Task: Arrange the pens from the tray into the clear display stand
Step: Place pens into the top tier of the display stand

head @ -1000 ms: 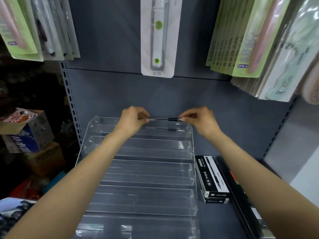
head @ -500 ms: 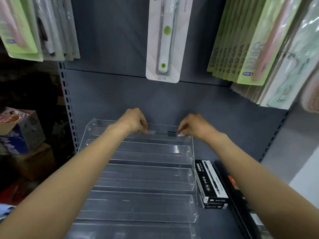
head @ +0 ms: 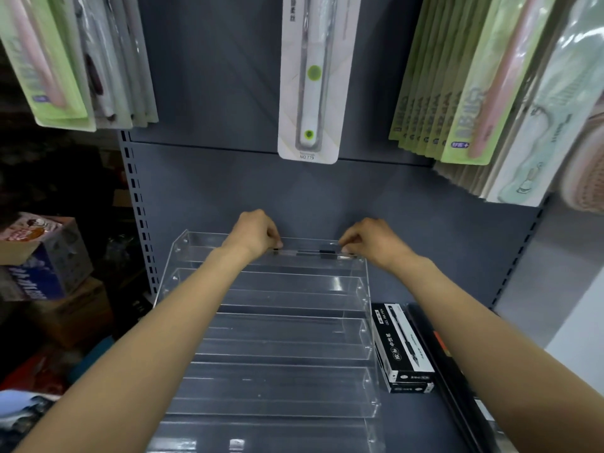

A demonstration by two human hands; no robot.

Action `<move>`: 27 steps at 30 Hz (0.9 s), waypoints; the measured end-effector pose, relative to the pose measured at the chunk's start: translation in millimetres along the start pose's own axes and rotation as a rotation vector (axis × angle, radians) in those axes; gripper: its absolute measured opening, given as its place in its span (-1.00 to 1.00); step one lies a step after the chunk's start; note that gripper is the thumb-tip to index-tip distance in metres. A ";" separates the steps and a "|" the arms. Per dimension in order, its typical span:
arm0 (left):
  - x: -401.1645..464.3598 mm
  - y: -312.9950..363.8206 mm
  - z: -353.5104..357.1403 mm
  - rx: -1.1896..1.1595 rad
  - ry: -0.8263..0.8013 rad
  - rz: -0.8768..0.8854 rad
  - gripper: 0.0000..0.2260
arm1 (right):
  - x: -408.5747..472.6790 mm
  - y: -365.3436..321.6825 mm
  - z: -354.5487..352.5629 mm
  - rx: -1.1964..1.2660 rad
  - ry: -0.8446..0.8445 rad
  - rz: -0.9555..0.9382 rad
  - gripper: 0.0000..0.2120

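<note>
A clear tiered display stand (head: 271,325) sits on the grey shelf, its steps rising toward the back panel. In its top row lies a slim pen (head: 310,253) with a clear barrel and a black grip, lengthwise across the row. My left hand (head: 256,232) pinches the pen's left end and my right hand (head: 369,241) pinches its right end, both resting at the top row's front lip. A second dark pen seems to lie just behind it, too blurred to be sure. The lower rows hold nothing.
Black gel pen boxes (head: 403,349) lie right of the stand, beside a long dark tray (head: 457,371). Packaged goods hang above: a white carded item (head: 310,80), green packs (head: 457,86) right, more packs (head: 65,60) left. Cardboard boxes (head: 42,253) sit at left.
Both hands have carried the pen down from above the stand into the top row, and they still pinch its ends. The camera tipped slightly downward.
</note>
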State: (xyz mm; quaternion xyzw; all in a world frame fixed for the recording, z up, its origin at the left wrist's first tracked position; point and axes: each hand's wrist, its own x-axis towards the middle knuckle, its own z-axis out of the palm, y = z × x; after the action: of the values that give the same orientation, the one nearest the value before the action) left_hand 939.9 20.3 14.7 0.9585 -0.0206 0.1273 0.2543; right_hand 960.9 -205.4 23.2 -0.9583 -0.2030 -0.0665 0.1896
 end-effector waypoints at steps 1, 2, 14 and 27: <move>-5.1 0.4 -1.2 -0.034 0.043 -0.005 -0.90 | -5.6 -1.5 -1.2 0.021 0.035 -0.006 -0.82; -11.1 2.0 -2.3 -0.066 0.094 -0.002 -0.89 | -11.7 -3.5 -2.8 0.049 0.079 -0.018 -0.82; -163.5 8.3 -12.8 -0.286 0.338 0.029 -0.85 | -100.0 -86.0 27.8 0.353 0.129 -0.236 -0.81; -344.2 -207.3 -44.3 0.014 0.287 -0.485 -0.87 | -142.4 -295.5 201.4 0.421 -0.313 -0.430 -0.80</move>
State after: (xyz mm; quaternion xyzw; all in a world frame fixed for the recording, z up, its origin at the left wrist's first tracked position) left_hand 618.5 213.8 -135.7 0.9093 0.2466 0.1974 0.2708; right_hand 719.3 71.3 -91.6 -0.8321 -0.4361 0.0863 0.3315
